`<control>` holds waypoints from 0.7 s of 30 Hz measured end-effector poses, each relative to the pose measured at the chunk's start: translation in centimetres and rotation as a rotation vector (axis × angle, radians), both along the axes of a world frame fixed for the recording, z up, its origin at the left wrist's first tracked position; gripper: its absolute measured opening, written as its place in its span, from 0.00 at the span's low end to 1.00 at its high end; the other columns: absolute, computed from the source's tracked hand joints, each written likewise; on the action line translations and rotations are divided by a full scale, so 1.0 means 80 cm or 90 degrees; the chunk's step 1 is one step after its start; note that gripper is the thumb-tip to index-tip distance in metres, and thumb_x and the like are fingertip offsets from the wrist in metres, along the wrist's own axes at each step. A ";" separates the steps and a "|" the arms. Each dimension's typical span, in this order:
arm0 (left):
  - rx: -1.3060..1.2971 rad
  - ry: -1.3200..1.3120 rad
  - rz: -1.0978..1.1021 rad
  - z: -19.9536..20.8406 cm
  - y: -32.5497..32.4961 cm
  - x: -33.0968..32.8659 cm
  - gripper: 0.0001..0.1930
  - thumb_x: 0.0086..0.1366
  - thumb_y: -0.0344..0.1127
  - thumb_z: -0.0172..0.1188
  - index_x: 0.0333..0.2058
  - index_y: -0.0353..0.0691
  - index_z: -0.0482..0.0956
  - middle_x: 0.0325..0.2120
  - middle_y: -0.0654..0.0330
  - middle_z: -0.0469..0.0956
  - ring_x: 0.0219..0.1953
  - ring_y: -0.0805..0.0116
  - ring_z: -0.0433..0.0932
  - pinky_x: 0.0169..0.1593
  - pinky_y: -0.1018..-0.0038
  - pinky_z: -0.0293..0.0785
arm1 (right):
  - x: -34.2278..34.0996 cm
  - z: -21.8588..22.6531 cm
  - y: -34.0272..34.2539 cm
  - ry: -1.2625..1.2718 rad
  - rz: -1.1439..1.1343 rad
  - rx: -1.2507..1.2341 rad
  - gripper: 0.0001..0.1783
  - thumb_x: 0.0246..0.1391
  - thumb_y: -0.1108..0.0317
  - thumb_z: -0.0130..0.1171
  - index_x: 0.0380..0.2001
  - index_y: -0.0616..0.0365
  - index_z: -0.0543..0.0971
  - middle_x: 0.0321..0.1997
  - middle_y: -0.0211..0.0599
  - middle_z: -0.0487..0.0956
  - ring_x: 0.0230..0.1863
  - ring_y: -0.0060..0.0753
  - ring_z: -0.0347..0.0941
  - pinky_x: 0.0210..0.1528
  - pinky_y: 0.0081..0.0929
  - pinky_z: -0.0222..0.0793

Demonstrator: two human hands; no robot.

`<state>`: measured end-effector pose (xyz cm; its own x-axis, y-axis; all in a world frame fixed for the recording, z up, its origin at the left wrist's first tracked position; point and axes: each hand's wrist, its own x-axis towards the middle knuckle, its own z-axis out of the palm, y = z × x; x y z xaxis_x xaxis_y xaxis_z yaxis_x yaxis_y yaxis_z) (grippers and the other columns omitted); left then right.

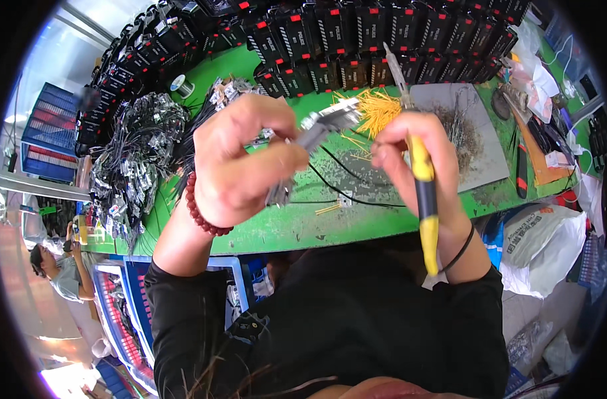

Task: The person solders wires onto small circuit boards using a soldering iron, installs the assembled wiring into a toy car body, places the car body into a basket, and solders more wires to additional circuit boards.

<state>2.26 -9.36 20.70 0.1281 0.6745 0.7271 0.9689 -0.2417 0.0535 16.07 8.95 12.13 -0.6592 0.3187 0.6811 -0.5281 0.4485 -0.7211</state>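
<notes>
My left hand (243, 159), with a red bead bracelet at the wrist, is raised over the green bench. Its fingers close on a grey and silver part (326, 125), blurred by motion, whose exact kind I cannot make out. My right hand (426, 156) grips a soldering iron (424, 193) with a yellow and black handle; its metal tip points up and away. Thumb and forefinger are bent together beside the handle. Thin yellow pieces (380, 110) lie heaped beyond the hands. Below them a black cable (363, 198) runs over the bench past a small white part (345, 199).
Rows of black boxes (336, 36) line the bench's far side. Bundled black cables with silver ends (140, 146) pile at left, near a solder spool (182, 86). A stained grey board (479, 146) lies right. Blue crates (51, 126) stand left; another person (67, 272) is beyond.
</notes>
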 end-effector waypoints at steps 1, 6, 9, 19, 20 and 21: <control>-0.005 0.022 0.068 -0.004 -0.002 0.000 0.13 0.37 0.21 0.66 0.26 0.41 0.80 0.29 0.59 0.73 0.27 0.66 0.77 0.26 0.76 0.72 | 0.000 -0.003 0.008 -0.042 0.007 -0.029 0.18 0.49 0.84 0.60 0.43 0.57 0.71 0.30 0.35 0.78 0.29 0.23 0.76 0.33 0.19 0.72; -0.010 -0.038 0.142 -0.032 0.012 0.003 0.15 0.34 0.18 0.65 0.25 0.42 0.79 0.30 0.61 0.74 0.26 0.66 0.78 0.27 0.74 0.74 | 0.009 -0.006 -0.004 -0.022 0.026 -0.045 0.21 0.53 0.82 0.57 0.49 0.61 0.65 0.30 0.33 0.75 0.30 0.18 0.71 0.32 0.17 0.68; 0.001 -0.070 0.158 -0.039 0.016 0.010 0.16 0.33 0.18 0.65 0.25 0.42 0.79 0.29 0.62 0.74 0.27 0.66 0.78 0.26 0.74 0.74 | 0.005 -0.013 -0.032 0.005 0.035 0.108 0.27 0.46 0.82 0.65 0.49 0.59 0.68 0.34 0.36 0.80 0.22 0.15 0.66 0.24 0.15 0.62; 0.069 -0.074 0.241 -0.041 -0.008 -0.036 0.14 0.37 0.16 0.65 0.24 0.41 0.81 0.30 0.62 0.74 0.28 0.71 0.75 0.29 0.80 0.73 | -0.011 -0.038 -0.025 -0.001 -0.027 0.095 0.19 0.45 0.82 0.62 0.42 0.55 0.76 0.29 0.34 0.80 0.26 0.32 0.79 0.27 0.25 0.73; 0.115 -0.135 0.262 -0.044 -0.019 -0.048 0.13 0.38 0.15 0.64 0.24 0.39 0.81 0.30 0.62 0.74 0.28 0.73 0.75 0.29 0.80 0.72 | -0.010 -0.040 -0.016 -0.044 -0.048 0.142 0.19 0.46 0.82 0.61 0.43 0.53 0.77 0.27 0.33 0.79 0.26 0.32 0.78 0.26 0.26 0.71; 0.136 -0.135 0.305 -0.046 -0.033 -0.062 0.13 0.39 0.14 0.63 0.25 0.38 0.81 0.30 0.62 0.73 0.29 0.74 0.74 0.29 0.80 0.71 | -0.008 -0.044 -0.009 -0.047 -0.052 0.175 0.19 0.46 0.81 0.61 0.43 0.52 0.77 0.26 0.32 0.78 0.25 0.32 0.78 0.26 0.26 0.71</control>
<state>-2.66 -12.00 16.99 -0.3203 0.4563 0.8302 0.9462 0.1958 0.2575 15.43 8.24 8.60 -0.6902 0.1830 0.7001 -0.4329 0.6709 -0.6021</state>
